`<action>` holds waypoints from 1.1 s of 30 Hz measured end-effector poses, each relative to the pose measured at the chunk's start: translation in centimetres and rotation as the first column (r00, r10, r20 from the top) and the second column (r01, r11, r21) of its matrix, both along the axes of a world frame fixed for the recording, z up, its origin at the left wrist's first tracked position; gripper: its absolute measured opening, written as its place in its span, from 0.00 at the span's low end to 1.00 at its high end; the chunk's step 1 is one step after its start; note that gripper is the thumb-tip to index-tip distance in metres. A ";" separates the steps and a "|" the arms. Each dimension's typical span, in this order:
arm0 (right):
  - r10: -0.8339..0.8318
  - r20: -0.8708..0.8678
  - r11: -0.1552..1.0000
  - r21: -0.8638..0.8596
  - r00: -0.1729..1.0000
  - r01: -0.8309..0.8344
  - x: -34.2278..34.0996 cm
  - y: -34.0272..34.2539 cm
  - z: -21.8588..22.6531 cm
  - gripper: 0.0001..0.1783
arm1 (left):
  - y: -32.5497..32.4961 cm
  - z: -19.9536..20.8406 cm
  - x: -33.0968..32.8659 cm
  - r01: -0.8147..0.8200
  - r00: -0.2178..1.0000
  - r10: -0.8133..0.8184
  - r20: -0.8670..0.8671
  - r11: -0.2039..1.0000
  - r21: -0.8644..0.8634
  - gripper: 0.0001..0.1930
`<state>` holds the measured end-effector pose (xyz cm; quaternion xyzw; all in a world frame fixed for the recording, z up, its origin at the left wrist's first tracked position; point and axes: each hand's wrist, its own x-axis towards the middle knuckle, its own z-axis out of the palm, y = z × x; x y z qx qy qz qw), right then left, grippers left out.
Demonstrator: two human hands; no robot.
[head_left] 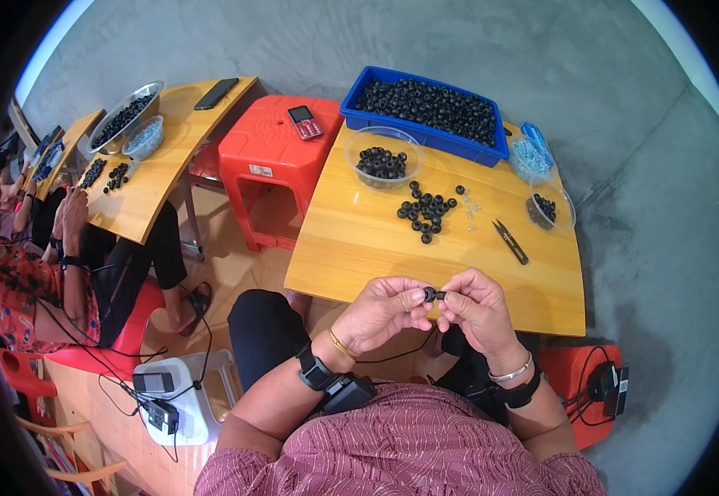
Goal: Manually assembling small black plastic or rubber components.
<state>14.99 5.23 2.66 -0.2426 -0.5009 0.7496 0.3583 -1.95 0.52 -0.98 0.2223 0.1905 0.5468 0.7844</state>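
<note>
My left hand (383,312) pinches a small black round part (430,293) between thumb and fingertips, just past the table's front edge. From the other side, my right hand (480,312) has its thumb and finger closed at the same part, where a short dark end shows. Whether that end is a separate piece is too small to tell. Beyond my hands lies a loose group of black round parts (427,212) with holes. Several tiny clear pieces (472,207) are scattered to their right. Black thread snips (511,242) lie farther right.
A blue tray (500,155) heaped with black parts stands at the table's back. Clear bowls (359,173) (572,217) hold more, and a tub (531,159) holds pale blue pieces. A red stool (244,149) bears a phone (305,122). People (37,289) sit at tables on the left.
</note>
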 end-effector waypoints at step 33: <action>-0.175 0.127 0.929 0.351 0.976 0.120 -0.4 -0.5 -2.1 0.04 | -0.3 -0.1 1.2 -0.173 0.953 0.199 -0.230 0.977 0.127 0.08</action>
